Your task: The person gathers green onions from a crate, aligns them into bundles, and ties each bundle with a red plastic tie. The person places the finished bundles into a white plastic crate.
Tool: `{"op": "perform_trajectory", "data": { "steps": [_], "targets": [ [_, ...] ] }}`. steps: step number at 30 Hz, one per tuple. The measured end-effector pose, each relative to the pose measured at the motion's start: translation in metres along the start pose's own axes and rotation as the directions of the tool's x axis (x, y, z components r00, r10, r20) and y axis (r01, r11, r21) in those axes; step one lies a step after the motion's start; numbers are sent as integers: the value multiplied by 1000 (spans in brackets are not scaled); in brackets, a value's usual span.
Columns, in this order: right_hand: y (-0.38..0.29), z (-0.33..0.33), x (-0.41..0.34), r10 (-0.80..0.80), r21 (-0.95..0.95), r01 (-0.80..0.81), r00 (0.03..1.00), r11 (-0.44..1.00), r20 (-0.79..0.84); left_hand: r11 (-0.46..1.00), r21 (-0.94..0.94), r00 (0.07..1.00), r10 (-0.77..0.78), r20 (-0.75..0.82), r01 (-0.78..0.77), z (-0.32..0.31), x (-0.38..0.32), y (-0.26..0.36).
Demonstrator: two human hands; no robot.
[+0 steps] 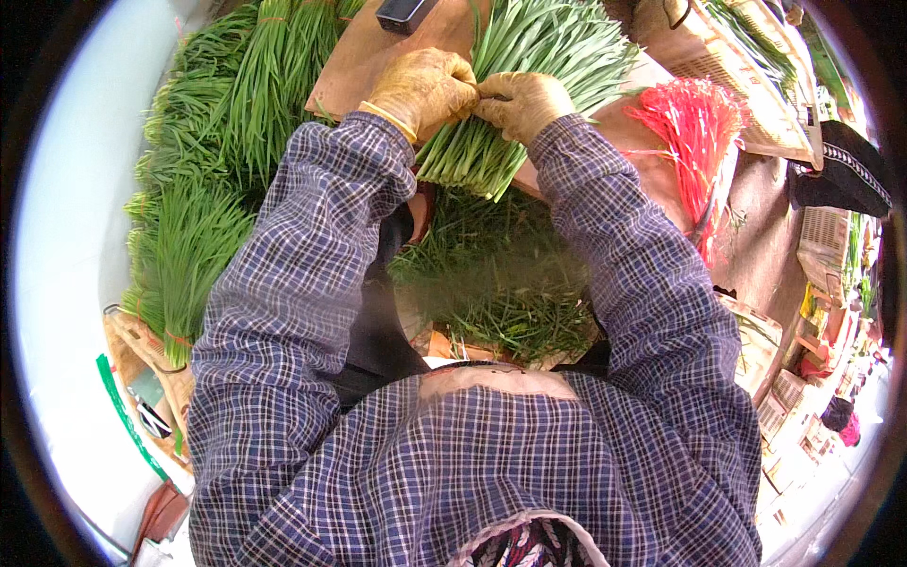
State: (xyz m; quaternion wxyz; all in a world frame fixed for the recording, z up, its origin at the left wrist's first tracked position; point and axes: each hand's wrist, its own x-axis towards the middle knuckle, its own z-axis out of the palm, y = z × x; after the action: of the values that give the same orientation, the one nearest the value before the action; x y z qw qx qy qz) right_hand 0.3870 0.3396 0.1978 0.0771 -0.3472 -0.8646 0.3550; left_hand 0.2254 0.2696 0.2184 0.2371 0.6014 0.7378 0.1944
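Observation:
A thick bunch of flat-leaved green stalks, which look like garlic chives (pixel 553 42), lies on a brown board before me, its cut ends towards me. My left hand (pixel 429 88), in a yellowish rubber glove, is over the left edge of the bunch with its fingers pinched together. Gloved alike, my right hand (pixel 521 103) rests over the stalks, and its fingertips meet those of the left. Whether a thin tie is between the fingertips cannot be seen. A bundle of red plastic strips (pixel 691 135) lies to the right of the bunch.
Tied bunches of greens (pixel 191 262) are piled at the left. A small black box-shaped object (pixel 404 13) lies on the board at the top. Loose green trimmings (pixel 496 283) lie below, between my arms. Plastic crates (pixel 744 92) stand at the right, near a dark cap-like item (pixel 840 166).

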Motion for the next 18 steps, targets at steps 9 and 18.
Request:
{"op": "perform_trajectory", "data": {
  "steps": [9,18],
  "targets": [
    [14,13,13,45,142,-53,997,988,61,955,-240,951,101,-292,-175,0,-8,-9],
    [46,16,22,91,607,-128,992,784,90,971,-52,973,-232,11,232,66,-19,13]
  ]
}}
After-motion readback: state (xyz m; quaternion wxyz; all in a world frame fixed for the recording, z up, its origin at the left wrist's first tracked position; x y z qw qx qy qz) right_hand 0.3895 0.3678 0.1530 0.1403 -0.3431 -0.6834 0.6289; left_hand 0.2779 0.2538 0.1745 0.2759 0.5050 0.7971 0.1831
